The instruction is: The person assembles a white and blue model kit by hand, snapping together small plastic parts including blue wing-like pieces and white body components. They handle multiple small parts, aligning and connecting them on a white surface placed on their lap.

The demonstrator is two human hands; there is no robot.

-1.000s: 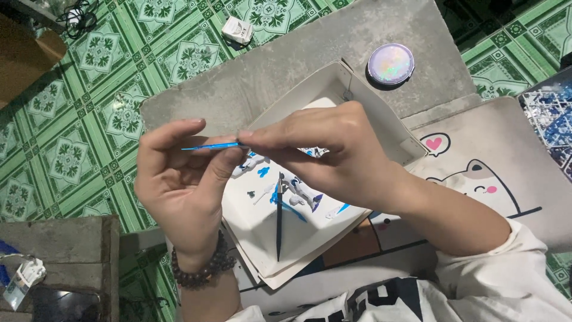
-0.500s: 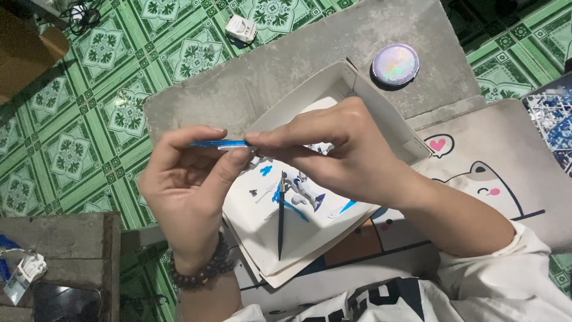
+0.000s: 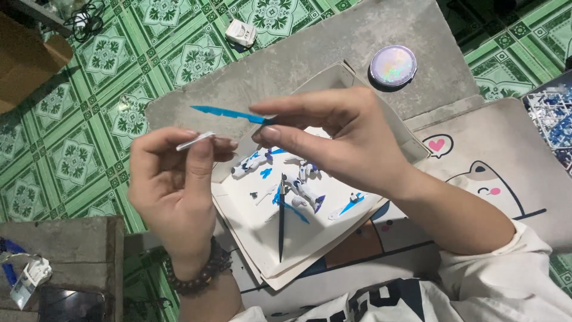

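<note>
My right hand [image 3: 333, 140] pinches the dark end of a thin blue blade-shaped plastic part [image 3: 229, 113] that points left. My left hand [image 3: 176, 191], with a dark bead bracelet at the wrist, holds a small white plastic piece [image 3: 195, 141] between thumb and fingers, just below and apart from the blue part. Under both hands lies a shallow white cardboard box lid [image 3: 333, 232] with several small white and blue model pieces [image 3: 301, 188] and a long dark thin rod [image 3: 281, 217] in it.
A round iridescent tin [image 3: 392, 65] sits on the grey slab beyond the box. A small white device [image 3: 241, 33] lies on the green patterned tiles. A cat-print mat [image 3: 494, 173] is at right, blue-white part frames [image 3: 554, 116] at the far right, a wooden block [image 3: 59, 262] lower left.
The two hands, earlier joined on the blue part, have drawn apart. The right hand keeps the blue blade; the left now holds a separate white piece lower down.
</note>
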